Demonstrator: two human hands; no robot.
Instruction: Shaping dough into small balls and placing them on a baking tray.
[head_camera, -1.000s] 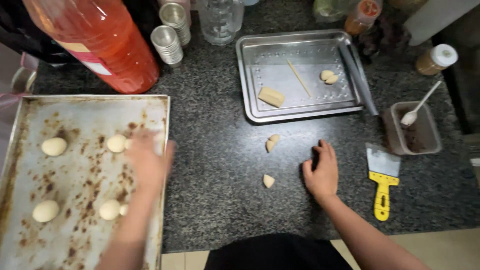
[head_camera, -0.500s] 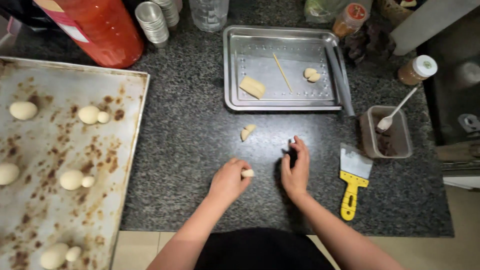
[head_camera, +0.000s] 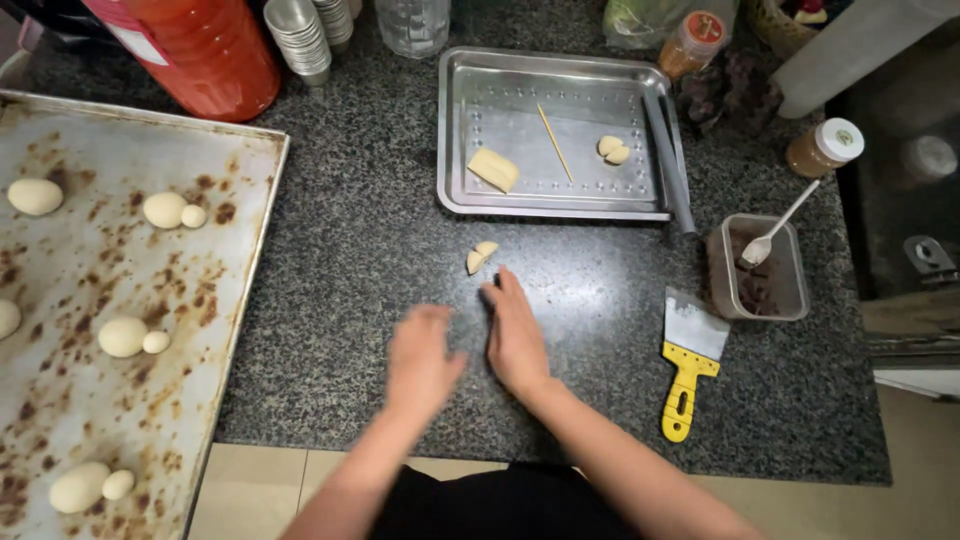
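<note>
Both hands, left hand (head_camera: 420, 355) and right hand (head_camera: 515, 335), lie open and flat on the surface (head_camera: 360, 260), holding nothing I can see, near a small dough piece (head_camera: 481, 256) that looks ready for picking up and rolling

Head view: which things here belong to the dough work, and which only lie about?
In use: left hand; right hand; small pale dough piece; stained baking sheet with round dough balls.
Lying about: yellow-handled metal scraper; red plastic bottle; stacked metal cups.

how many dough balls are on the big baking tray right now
9 on the baking tray: one far left, pairs at top, middle, bottom, one cut off at left edge; more may lie outside view.
</note>
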